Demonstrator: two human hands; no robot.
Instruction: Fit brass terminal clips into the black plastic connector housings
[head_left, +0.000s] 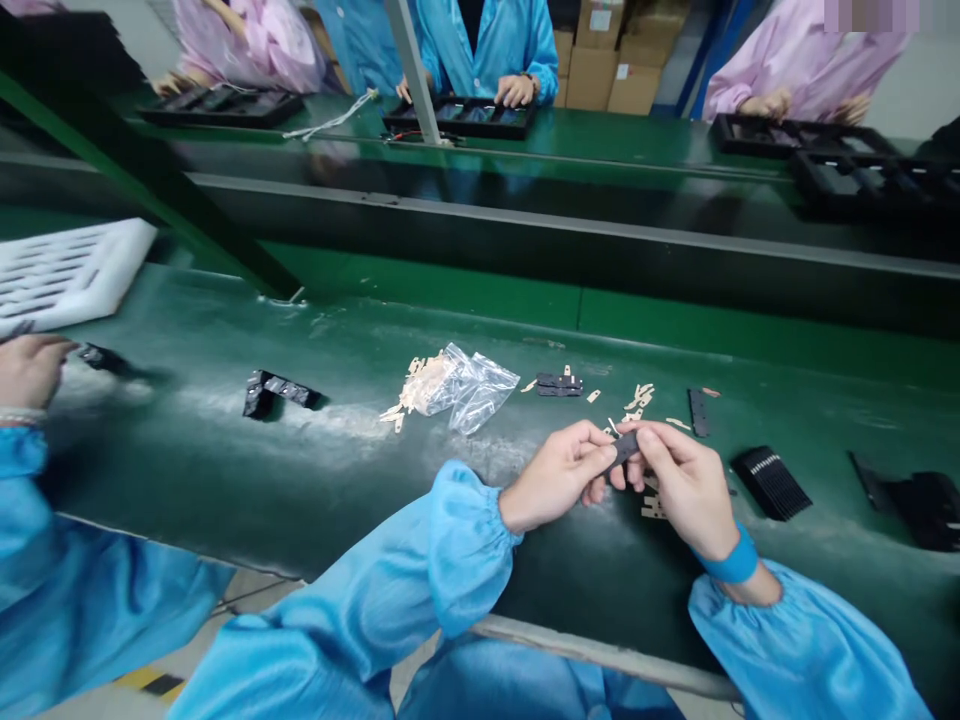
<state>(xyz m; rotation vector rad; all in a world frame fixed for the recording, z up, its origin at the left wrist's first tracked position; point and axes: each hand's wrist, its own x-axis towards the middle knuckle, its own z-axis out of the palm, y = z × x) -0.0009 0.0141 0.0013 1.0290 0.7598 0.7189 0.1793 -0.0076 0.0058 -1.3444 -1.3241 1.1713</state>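
Between my two hands is a small flat black plastic piece (621,452), held above the green bench. My left hand (566,465) pinches its near left end with thumb and fingers. On its far right end press the thumb and fingers of my right hand (686,480), which has a blue band at the wrist. Small cream-coloured strips (639,400) lie scattered just beyond my fingers, and others show partly beneath my right hand. A similar black piece (698,412) lies to the right, near a stack of black pieces (772,482).
A clear plastic bag (480,385) with many cream strips lies left of centre. Black parts (281,392) sit further left, near a co-worker's hand (34,370) and a white slotted tray (75,270). A green post (150,150) rises at left. Co-workers handle black trays (469,118) across the bench.
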